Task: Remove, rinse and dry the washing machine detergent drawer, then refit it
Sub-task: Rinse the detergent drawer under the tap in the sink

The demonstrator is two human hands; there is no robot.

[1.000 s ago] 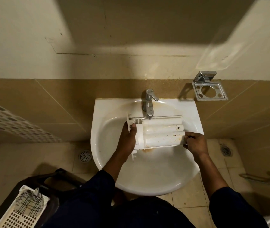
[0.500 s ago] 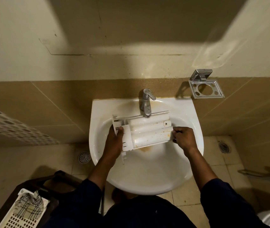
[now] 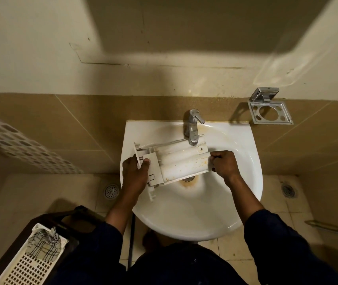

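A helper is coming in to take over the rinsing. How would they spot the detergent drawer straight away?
Look at the white basin fixed to the tan tiled wall. Over its bowl, just below the chrome tap, the left hand and right hand hold the detergent drawer: a long white ribbed plastic tray with rusty specks.

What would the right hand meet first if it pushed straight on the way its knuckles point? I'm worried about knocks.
The right hand points leftward and already grips the detergent drawer at its end, so the drawer itself comes first; depth is hard to judge.
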